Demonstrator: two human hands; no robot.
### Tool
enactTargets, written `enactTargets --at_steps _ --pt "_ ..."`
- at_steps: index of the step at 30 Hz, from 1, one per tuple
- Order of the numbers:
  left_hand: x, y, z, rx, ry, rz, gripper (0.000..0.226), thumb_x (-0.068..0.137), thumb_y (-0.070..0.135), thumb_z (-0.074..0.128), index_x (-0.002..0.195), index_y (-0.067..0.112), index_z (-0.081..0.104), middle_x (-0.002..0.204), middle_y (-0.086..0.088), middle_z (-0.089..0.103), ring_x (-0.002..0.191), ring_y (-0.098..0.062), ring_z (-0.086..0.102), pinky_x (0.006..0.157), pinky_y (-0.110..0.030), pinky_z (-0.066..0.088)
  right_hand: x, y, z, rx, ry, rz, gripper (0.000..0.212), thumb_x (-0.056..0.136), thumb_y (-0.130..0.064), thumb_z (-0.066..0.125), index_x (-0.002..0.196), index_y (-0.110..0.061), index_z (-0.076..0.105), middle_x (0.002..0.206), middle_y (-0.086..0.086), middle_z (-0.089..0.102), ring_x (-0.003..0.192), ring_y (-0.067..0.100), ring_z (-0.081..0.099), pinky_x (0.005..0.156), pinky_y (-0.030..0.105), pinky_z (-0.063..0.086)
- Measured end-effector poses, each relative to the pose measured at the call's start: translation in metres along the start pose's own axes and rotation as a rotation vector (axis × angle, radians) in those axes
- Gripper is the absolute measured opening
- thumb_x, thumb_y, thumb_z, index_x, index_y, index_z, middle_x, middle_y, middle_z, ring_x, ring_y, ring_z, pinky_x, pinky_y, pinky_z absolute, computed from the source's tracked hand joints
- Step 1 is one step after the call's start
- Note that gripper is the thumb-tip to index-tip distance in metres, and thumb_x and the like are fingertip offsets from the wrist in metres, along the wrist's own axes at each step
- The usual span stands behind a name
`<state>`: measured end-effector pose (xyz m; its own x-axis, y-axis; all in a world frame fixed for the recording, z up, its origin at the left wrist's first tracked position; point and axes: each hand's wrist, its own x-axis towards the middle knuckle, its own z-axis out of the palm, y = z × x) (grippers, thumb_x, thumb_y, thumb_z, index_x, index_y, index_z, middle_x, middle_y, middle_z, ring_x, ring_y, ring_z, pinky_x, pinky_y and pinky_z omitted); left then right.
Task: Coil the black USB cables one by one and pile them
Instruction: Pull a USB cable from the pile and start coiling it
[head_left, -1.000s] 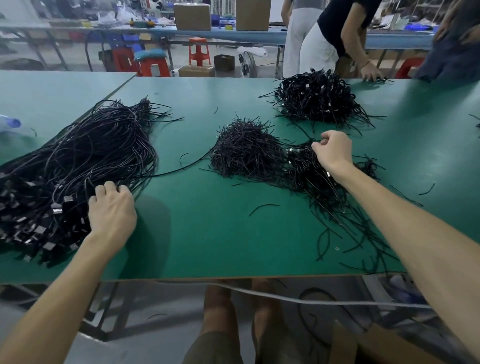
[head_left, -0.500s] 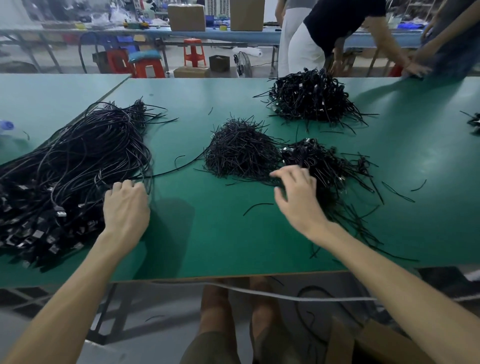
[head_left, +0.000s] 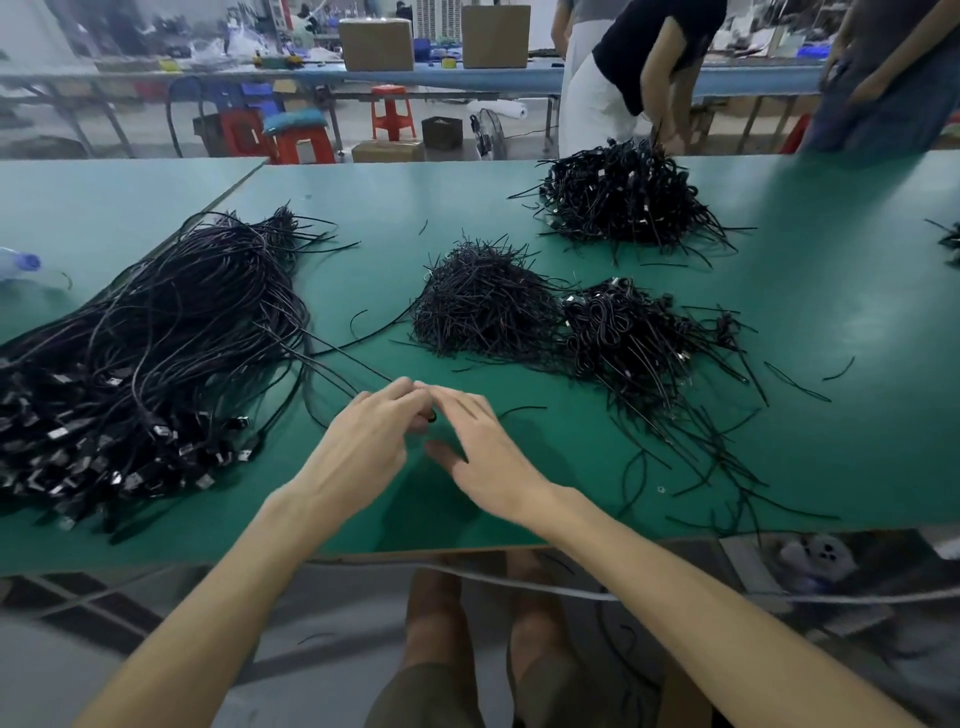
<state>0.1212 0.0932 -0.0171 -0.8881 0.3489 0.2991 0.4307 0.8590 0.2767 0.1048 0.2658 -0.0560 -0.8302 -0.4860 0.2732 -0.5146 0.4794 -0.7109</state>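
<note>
Lower middle of frame: left hand (head_left: 371, 447) and right hand (head_left: 491, 460) meeting fingertip to fingertip just over the green table (head_left: 841, 332), close to its front edge.

Left fingers curled in, pinching a small black bit. Looks like the end of a single cable (head_left: 353, 365) running up-left from the fingertips toward the big heap. Right fingers roughly straight, thumb splayed out below, tips touching the left fingertips. Motion-blurred there, so finer detail not readable.

Left side of frame: loose heap (head_left: 156, 343) of long uncoiled black cables, strands fanned toward upper centre, plug ends bunched at lower left near the table edge.

Centre: mound of short strands (head_left: 483, 306), thin and black, bristling outward.

Touching it on the right: coiled pile (head_left: 623, 332) of bundled black cables with metal plug ends showing. Stray strands trailing from it toward lower right, some past the front edge.

Upper right: far pile (head_left: 623, 200) of similar bundled cables, well apart from the other two, near the table's back edge.

Far left edge: bottle (head_left: 18, 262) with blue cap lying on the neighbouring table.

Below the front edge: white cord (head_left: 519, 584) strung across, bare knees beneath.

Background, top of frame: two cardboard boxes (head_left: 375, 44) on a long bench, red stools (head_left: 393, 111) under it, a person in a black top (head_left: 652, 62) bent toward the far pile.
</note>
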Motion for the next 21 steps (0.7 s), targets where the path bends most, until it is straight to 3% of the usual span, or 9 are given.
enactTargets --at_steps 3,6,9,11,13,16,19,21 --pt "-0.005 -0.01 0.0 -0.103 -0.027 -0.004 0.028 0.099 0.002 0.053 0.09 0.028 0.053 0.088 0.015 0.047 0.079 -0.018 0.054 0.07 -0.04 0.048 0.0 -0.002 0.009 0.091 0.016 0.01 0.045 0.101 -0.009 0.054 0.144 -0.019 0.048 0.147 -0.008 0.048 0.138 0.006 0.031 0.118 0.029 0.029" --pt "-0.014 -0.011 0.002 -0.214 -0.023 0.006 0.029 0.102 0.011 0.054 0.085 0.035 0.049 0.085 0.016 0.05 0.076 -0.01 0.055 0.07 -0.039 0.049 -0.002 -0.002 0.014 0.099 -0.036 0.028 0.022 0.102 -0.014 0.056 0.124 -0.016 0.059 0.13 -0.007 0.058 0.125 0.008 0.039 0.109 0.029 0.035" --pt "-0.019 -0.009 0.009 -0.195 -0.046 -0.01 0.016 0.104 0.032 0.05 0.089 0.034 0.054 0.086 0.018 0.056 0.077 -0.008 0.057 0.069 -0.04 0.05 -0.004 0.002 0.01 0.082 -0.051 0.049 0.007 0.1 -0.014 0.06 0.105 -0.013 0.065 0.109 -0.004 0.062 0.113 0.009 0.043 0.1 0.026 0.037" --pt "-0.018 -0.01 0.009 -0.21 -0.039 -0.086 0.015 0.102 0.048 0.048 0.094 0.037 0.055 0.086 0.026 0.061 0.075 -0.003 0.059 0.064 -0.031 0.049 -0.006 0.006 0.001 0.037 0.002 0.058 0.011 0.101 -0.014 0.059 0.096 -0.013 0.069 0.101 -0.002 0.066 0.108 0.009 0.046 0.095 0.023 0.037" --pt "-0.015 -0.013 0.005 -0.272 -0.009 -0.172 0.013 0.098 0.049 0.055 0.093 0.037 0.055 0.08 0.023 0.065 0.067 -0.005 0.06 0.059 -0.025 0.047 -0.01 0.01 -0.012 0.021 0.096 0.069 0.027 0.103 -0.025 0.057 0.081 -0.014 0.068 0.089 -0.003 0.067 0.102 0.008 0.049 0.089 0.023 0.036" --pt "-0.011 -0.015 -0.003 -0.69 0.076 -0.238 0.002 0.097 0.027 0.067 0.095 0.026 0.067 0.073 0.002 0.069 0.054 -0.018 0.059 0.053 -0.027 0.048 -0.022 0.017 -0.033 0.037 0.175 0.074 0.045 0.104 -0.043 0.049 0.072 -0.016 0.065 0.083 -0.007 0.068 0.101 0.006 0.054 0.089 0.029 0.041" --pt "-0.008 -0.009 -0.011 -1.268 0.095 -0.237 0.02 0.091 0.018 0.073 0.108 0.007 0.073 0.085 -0.011 0.07 0.066 -0.022 0.06 0.061 -0.028 0.052 -0.034 0.015 -0.041 -0.014 0.137 0.041 0.048 0.104 -0.046 0.044 0.073 -0.016 0.063 0.08 -0.006 0.065 0.098 0.009 0.055 0.09 0.037 0.046" --pt "-0.007 0.0 -0.01 -1.455 0.049 -0.245 0.029 0.087 0.024 0.074 0.112 0.009 0.075 0.088 -0.007 0.066 0.073 -0.017 0.058 0.069 -0.026 0.051 -0.04 0.007 -0.039 -0.065 0.114 -0.002 0.052 0.104 -0.047 0.04 0.072 -0.013 0.062 0.074 -0.004 0.061 0.09 0.013 0.053 0.087 0.04 0.045"
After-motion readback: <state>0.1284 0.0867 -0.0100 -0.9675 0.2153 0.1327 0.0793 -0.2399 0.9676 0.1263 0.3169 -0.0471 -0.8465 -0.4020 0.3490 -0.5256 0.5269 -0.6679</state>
